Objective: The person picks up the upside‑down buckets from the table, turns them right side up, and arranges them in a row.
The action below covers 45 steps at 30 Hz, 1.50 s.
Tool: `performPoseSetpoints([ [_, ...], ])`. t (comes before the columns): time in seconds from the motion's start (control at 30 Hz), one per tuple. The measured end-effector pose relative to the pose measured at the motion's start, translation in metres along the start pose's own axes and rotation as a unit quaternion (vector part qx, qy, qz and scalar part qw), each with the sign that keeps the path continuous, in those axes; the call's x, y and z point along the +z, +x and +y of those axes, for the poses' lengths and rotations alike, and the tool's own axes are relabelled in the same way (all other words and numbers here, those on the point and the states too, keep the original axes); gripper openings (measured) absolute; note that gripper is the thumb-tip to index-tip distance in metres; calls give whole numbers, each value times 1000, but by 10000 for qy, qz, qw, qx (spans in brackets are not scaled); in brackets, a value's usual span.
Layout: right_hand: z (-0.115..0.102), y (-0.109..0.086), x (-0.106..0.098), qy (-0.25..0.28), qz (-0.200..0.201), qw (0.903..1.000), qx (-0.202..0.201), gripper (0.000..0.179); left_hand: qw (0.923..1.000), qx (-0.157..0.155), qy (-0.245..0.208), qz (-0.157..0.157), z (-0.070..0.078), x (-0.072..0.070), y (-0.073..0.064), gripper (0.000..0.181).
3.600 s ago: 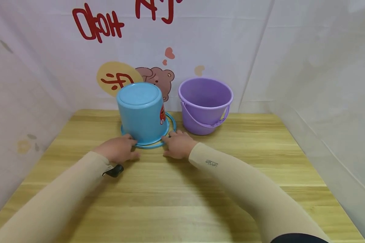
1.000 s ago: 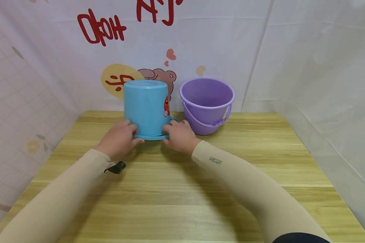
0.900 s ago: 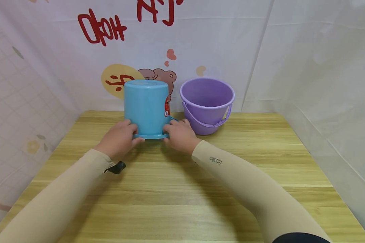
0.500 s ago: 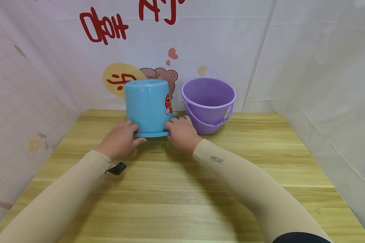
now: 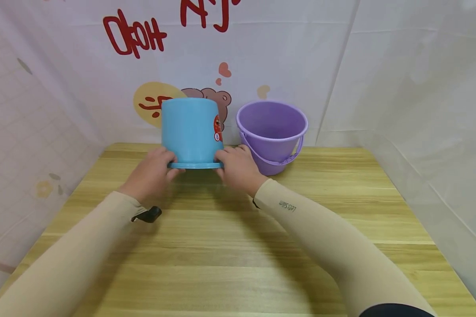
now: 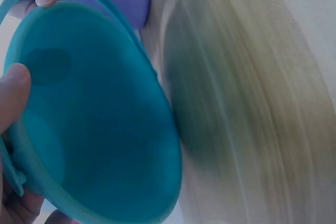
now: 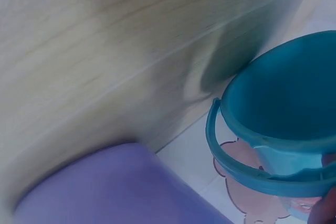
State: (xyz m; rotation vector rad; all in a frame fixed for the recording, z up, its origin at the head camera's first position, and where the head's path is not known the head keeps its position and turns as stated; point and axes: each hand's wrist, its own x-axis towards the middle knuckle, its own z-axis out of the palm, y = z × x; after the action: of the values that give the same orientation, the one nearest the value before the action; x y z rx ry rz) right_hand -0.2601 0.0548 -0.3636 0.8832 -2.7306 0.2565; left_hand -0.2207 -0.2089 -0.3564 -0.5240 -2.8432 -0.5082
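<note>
A light blue bucket (image 5: 190,130) with a red label is upside down and tilted, its near rim raised off the table. My left hand (image 5: 148,174) grips the rim at the near left, with the thumb (image 6: 13,95) over the edge in the left wrist view. At the near right, my right hand (image 5: 239,169) pinches the same rim. The bucket's hollow inside (image 6: 105,114) shows from below. Its loose blue handle (image 7: 247,174) hangs by the rim in the right wrist view. Whether the far rim touches the table is hidden.
Upright and close to my right hand stands a purple bucket (image 5: 271,132), its handle hanging in front. Both are near the back of the wooden table (image 5: 238,264). A white printed cloth (image 5: 293,53) rises behind, and pale cloth sides flank the table.
Both hands went from touching the rim of the resting blue bucket to gripping it. The bucket has tipped back and its near rim has risen. The purple bucket stays in place.
</note>
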Motion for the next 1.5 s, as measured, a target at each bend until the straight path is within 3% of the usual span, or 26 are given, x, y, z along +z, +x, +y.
performPoseSetpoints([
  [0.27,-3,-4,-5,114,913,9956,-200,16,9989,-45,-451,127,-4,-12,3,31],
  [0.5,-3,-3,-11,403,1306,9902,-287,25,9963,-126,-845,-21,-3,-24,4,36],
  [0.83,1,-2,-6,762,2230,9684,-816,50,9883,-584,-1387,-234,-2,-37,1,38],
  [0.97,0,-1,-7,422,2268,9697,-807,60,9866,-705,-1441,-294,0,-39,0,39],
  [1.17,-3,0,-12,219,2010,9780,-509,65,9842,-787,-1553,-312,1,-41,-2,39],
  [1.5,1,6,-15,360,1884,9797,-584,70,9837,-439,-1743,-15,-1,-44,-3,38],
])
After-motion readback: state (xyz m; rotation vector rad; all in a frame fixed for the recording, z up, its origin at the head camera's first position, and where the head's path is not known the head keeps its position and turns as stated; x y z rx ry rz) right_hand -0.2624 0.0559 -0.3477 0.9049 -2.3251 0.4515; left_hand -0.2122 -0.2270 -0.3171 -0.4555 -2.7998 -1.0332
